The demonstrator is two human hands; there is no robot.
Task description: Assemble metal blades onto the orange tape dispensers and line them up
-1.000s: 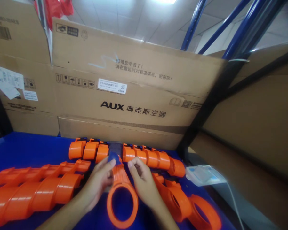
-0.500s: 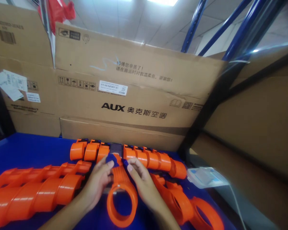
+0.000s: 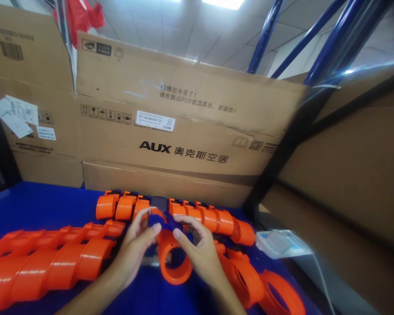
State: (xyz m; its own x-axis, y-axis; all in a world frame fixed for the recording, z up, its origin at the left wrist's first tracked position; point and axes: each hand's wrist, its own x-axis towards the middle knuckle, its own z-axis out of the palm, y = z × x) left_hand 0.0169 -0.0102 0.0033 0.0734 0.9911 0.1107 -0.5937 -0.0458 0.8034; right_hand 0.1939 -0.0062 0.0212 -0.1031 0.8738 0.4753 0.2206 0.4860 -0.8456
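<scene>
Between my hands is an orange plastic ring piece (image 3: 176, 270) with a round opening, its ring hanging toward me. Dark blue parts (image 3: 167, 222) sit across its upper end. My left hand (image 3: 138, 238) is closed on that end from the left, thumb on the blue part and fingers behind. My right hand (image 3: 197, 245) pinches the blue part from the right, thumb and index finger close to the orange piece. How the blue and orange parts join is partly hidden by the fingers.
Orange ring pieces with dark fittings (image 3: 208, 217) line the back of the blue surface (image 3: 52, 201). More orange rings lie left (image 3: 49, 267) and right (image 3: 279, 293). A phone-like dark object (image 3: 159, 203) stands behind my hands. A white box with a cable (image 3: 282, 243) lies right.
The orange piece has tilted, so its ring sits higher and looks shorter. My hands have moved closer together, and the blue parts now lie across its upper end.
</scene>
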